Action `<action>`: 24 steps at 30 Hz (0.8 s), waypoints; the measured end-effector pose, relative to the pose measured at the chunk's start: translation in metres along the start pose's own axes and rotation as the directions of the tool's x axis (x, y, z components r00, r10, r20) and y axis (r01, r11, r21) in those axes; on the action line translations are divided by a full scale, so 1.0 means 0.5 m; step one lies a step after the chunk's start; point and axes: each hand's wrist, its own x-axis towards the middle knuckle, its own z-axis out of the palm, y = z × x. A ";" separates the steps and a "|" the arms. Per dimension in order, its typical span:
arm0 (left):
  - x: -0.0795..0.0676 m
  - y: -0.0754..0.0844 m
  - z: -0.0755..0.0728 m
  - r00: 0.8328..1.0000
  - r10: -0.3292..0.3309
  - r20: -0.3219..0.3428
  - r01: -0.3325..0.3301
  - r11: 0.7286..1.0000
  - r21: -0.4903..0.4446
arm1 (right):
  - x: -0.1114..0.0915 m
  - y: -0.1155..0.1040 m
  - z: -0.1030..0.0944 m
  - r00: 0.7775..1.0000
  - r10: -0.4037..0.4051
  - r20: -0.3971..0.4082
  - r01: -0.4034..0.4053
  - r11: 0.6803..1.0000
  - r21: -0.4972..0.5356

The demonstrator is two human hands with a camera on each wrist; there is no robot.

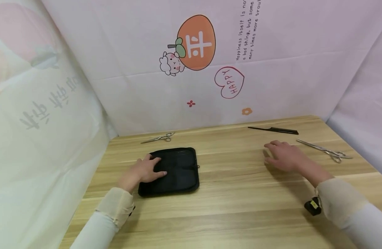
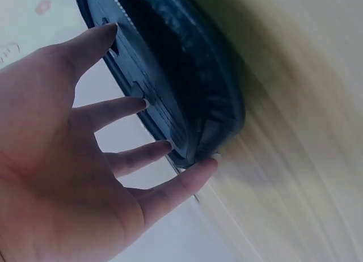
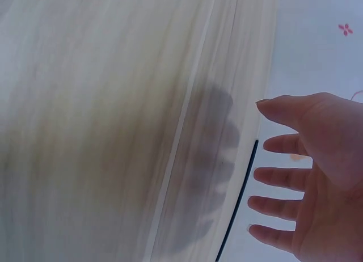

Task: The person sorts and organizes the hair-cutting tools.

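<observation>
A black zip case lies flat on the wooden table, left of the middle, with a small zipper pull at its right side. My left hand is over its left part, fingers spread. In the left wrist view, the straight fingers of that hand reach to the edge of the case, where zipper teeth show. Off to the right, my right hand hovers above the table with loose fingers and holds nothing. The right wrist view shows this hand casting a shadow on the wood.
Behind the case lie silver scissors. A black tail comb is near the back edge, and more silver scissors lie right of my right hand. Printed white cloth rises behind the table and at both sides.
</observation>
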 end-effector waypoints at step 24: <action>0.024 0.186 0.030 0.974 0.227 0.005 -0.227 0.973 0.040 | -0.030 0.143 0.000 0.988 0.134 0.078 -0.140 0.987 0.075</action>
